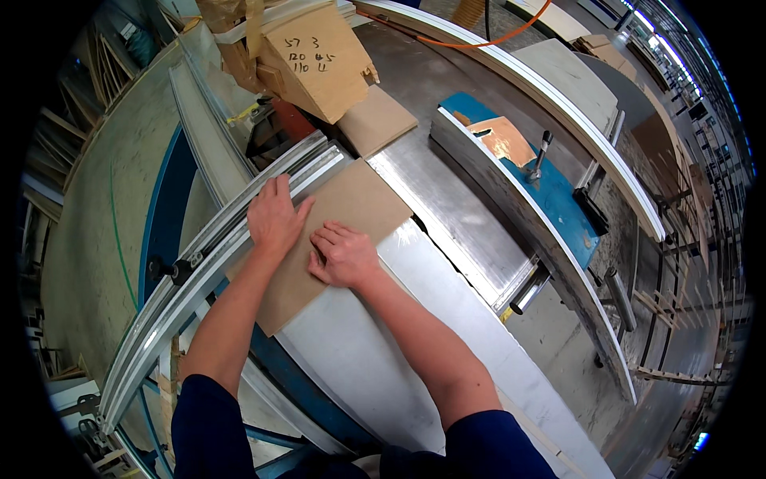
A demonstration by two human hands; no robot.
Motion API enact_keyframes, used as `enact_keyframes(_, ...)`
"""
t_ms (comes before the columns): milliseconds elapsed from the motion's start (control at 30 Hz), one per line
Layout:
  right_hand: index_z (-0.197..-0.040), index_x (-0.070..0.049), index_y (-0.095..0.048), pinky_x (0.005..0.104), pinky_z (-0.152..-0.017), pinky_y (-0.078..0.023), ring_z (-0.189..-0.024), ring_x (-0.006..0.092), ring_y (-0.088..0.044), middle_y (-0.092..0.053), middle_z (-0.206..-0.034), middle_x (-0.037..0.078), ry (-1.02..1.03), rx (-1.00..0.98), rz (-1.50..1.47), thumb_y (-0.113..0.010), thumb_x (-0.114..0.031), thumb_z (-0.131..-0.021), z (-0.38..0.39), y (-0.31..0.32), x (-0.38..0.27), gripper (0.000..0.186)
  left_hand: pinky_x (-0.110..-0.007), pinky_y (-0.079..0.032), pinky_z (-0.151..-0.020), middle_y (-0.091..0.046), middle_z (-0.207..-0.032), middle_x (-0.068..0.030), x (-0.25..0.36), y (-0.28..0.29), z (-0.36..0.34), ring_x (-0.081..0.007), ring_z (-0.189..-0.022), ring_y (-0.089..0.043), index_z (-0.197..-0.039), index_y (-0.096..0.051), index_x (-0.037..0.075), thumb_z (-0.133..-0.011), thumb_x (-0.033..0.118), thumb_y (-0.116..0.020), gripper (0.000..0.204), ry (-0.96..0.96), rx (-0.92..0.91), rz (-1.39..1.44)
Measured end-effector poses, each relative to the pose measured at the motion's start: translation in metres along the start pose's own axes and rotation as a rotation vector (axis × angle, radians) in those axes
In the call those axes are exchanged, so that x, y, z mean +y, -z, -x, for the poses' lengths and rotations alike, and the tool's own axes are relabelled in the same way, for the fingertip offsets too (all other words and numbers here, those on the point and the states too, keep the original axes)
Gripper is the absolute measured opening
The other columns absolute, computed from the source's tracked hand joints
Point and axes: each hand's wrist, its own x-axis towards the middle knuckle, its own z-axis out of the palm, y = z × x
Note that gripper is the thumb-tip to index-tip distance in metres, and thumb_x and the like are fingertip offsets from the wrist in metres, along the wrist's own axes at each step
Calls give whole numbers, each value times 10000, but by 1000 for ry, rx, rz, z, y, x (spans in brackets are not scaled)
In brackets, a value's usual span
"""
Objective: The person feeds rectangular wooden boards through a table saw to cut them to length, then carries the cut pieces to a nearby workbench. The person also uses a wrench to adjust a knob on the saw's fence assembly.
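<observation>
Workshop, grey tabletop (335, 351): brown board (361, 191) lies flat along metal rail (323, 169), seemingly for straight alignment. Left hand (275, 217) spread over rail and board; right hand (348, 255) loosely half-curled atop board, probably steadying; neither visibly clasping.

A workshop, with a steel machine table (471, 219) and leaning boards (57, 137).

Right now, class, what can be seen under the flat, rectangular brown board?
A smooth, pale-grey work surface shows along the lower right edge of the brown board, seemingly continuing beneath; whatever lies directly under the board is covered. The bare right hand rests on top.
</observation>
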Motion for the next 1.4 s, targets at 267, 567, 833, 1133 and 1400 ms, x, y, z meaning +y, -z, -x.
enact_keyframes(267,-1006,14,-701,394,-1009,-526,-1035,300,-676,-713,-1026,131,-6,-98,-12,-697,-258,-749,-11,2,-1,374,-424,-530,-805,-620,-1020,-126,-7,-2,-6,-309,-960,-645,-1114,-533,66,-846,443,-754,512,-17,9,-33)
enact_keyframes(567,-1184,18,-662,411,-1053,-492,-1189,341,-616,-678,-1200,158,-31,-252,-12,-688,-322,-779,-29,-13,5,529,-424,-534,-774,-614,-995,-123,-25,-9,-21,-311,-925,-647,-1084,-530,71,-858,437,-742,479,-17,29,-45)
enact_keyframes(833,-1205,28,-645,405,-1005,-509,-1168,337,-605,-672,-1168,148,-2,-242,8,-688,-343,-779,-55,-37,12,567,-420,-534,-763,-618,-975,-117,-49,-19,-44,-305,-910,-652,-1079,-534,70,-868,433,-733,465,-21,60,-53)
enact_keyframes(1133,-1165,-31,-639,420,-951,-535,-1215,334,-592,-660,-1183,136,-64,-297,-8,-697,-341,-768,-90,-63,15,507,-449,-541,-760,-676,-1072,-160,-101,-18,-63,-354,-937,-667,-1183,-591,41,-893,403,-713,479,-26,45,105)
enact_keyframes(1400,-1140,-68,-626,431,-911,-542,-1164,314,-606,-650,-1164,113,-83,-291,-5,-675,-354,-780,-116,-81,17,462,-439,-460,-884,-702,-1076,-162,-138,3,-50,-346,-1029,-646,-1149,-658,27,-906,401,-711,450,165,85,79)
